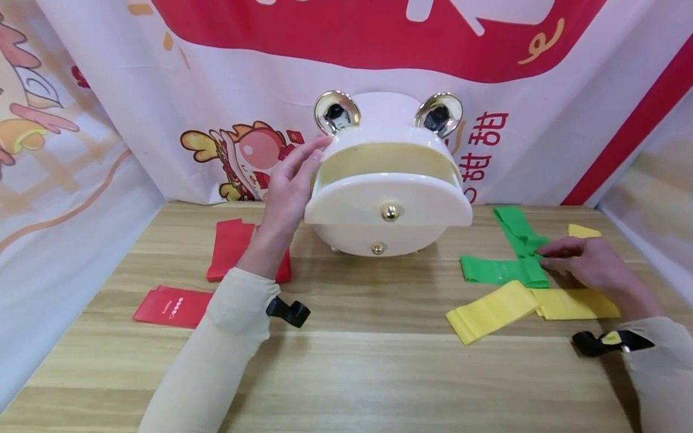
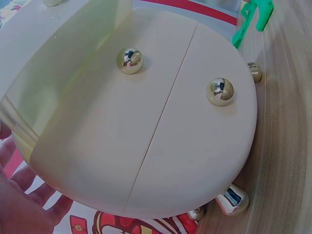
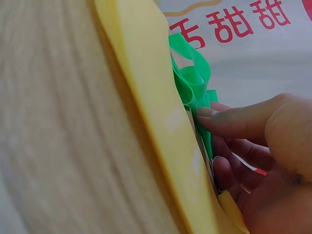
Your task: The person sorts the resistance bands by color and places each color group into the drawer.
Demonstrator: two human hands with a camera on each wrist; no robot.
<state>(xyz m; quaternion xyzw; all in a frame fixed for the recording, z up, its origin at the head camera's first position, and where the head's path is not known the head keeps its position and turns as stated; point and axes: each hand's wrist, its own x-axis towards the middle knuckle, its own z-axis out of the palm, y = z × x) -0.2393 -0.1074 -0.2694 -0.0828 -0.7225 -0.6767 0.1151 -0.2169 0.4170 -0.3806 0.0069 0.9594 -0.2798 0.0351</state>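
A white frog-shaped storage box (image 1: 400, 231) with gold-rimmed eyes and round knobs stands at the back of the table. Its rounded upper front is tilted outward, leaving a gap above it. My left hand (image 1: 289, 189) rests against the box's left side, just under one eye; in the left wrist view that hand (image 2: 24, 204) has its fingers spread along the curved edge. On the right, my right hand (image 1: 587, 264) pinches a green elastic loop band (image 1: 517, 231) between thumb and forefinger. The same green band (image 3: 195, 80) bulges into loops in the right wrist view.
Another green band (image 1: 492, 270) lies beside the pinched one. Nearer are a yellow band (image 1: 489, 313) and a second yellow band (image 1: 576, 305). Red bands (image 1: 230, 246) lie left of the box, with a printed red band (image 1: 173, 307) closer. A printed cloth (image 1: 271, 72) hangs behind.
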